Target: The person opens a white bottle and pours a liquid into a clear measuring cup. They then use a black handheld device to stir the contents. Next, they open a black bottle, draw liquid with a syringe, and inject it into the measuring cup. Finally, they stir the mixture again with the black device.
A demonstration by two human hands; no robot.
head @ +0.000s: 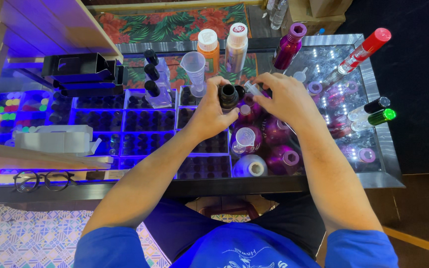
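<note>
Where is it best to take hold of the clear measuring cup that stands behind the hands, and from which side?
Probably by the narrow lower body of the clear measuring cup, coming from above and slightly left. It stands upright and flares toward the rim, so the rim is wider to span. The orange bottle stands close on its right, and the left hand with its small dark bottle is just in front.

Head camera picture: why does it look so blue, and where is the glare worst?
Head view: blue light glows from the display case under the glass, tinting the trays; white spots of glare speckle the glass top at right; the left hand and its dark bottle look sharp; the edges bend slightly, as with a wide lens.
</note>
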